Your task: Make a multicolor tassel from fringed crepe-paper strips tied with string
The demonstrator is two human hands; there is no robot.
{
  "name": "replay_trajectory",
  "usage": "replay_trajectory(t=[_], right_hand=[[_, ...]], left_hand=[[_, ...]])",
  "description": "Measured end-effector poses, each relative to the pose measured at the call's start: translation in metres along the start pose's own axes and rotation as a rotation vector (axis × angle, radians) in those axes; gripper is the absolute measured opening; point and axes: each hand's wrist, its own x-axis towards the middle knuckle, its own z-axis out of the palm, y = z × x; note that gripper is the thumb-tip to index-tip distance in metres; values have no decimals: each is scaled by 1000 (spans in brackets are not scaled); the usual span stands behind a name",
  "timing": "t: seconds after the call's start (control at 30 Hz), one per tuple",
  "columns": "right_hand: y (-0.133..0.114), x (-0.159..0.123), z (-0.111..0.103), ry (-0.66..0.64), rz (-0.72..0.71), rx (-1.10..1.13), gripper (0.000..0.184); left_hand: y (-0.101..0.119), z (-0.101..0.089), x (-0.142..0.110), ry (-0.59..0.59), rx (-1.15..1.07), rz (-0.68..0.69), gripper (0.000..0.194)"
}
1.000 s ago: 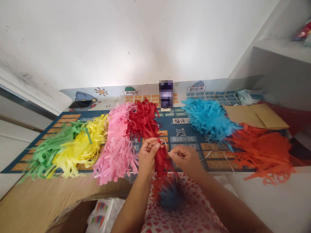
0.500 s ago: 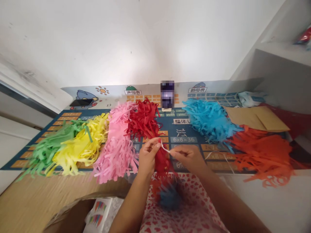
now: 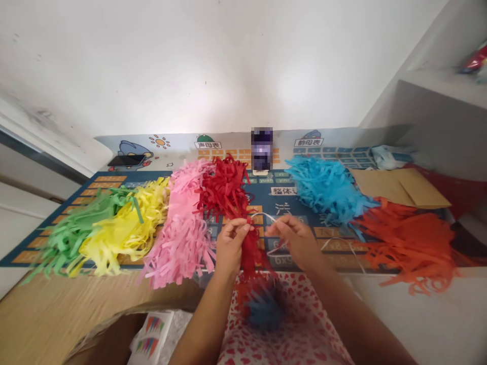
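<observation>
My left hand is closed around a gathered bundle of narrow-cut red paper fringe, while my right hand pinches a thin white cord arcing toward it, just beside a shaggy pink paper tassel.

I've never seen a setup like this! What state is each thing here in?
left hand, pinching the red paper tassel
right hand, pinching the white cord
pink paper fringe, lying in a loose heap
blue paper fringe, lying in a loose heap
kraft envelope, lying flat
smartphone, lying flat, screen dark
cardboard box, open
</observation>
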Motion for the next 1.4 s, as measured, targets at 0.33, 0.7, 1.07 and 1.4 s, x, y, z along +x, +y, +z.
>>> replay_trajectory(t=[0.33, 0.7, 1.07, 1.4], right_hand=[[-5, 7, 10, 101, -45, -142, 23], [-8, 8, 34, 130, -260, -409, 18], [-6, 2, 38, 234, -333, -593, 20], [-5, 0, 34, 159, -335, -549, 17]], left_hand=[[-2, 0, -2, 17, -9, -73, 31], [8, 5, -4, 55, -237, -215, 37], [8, 6, -3, 76, -215, -178, 37], [0, 1, -5, 38, -15, -18, 26]])
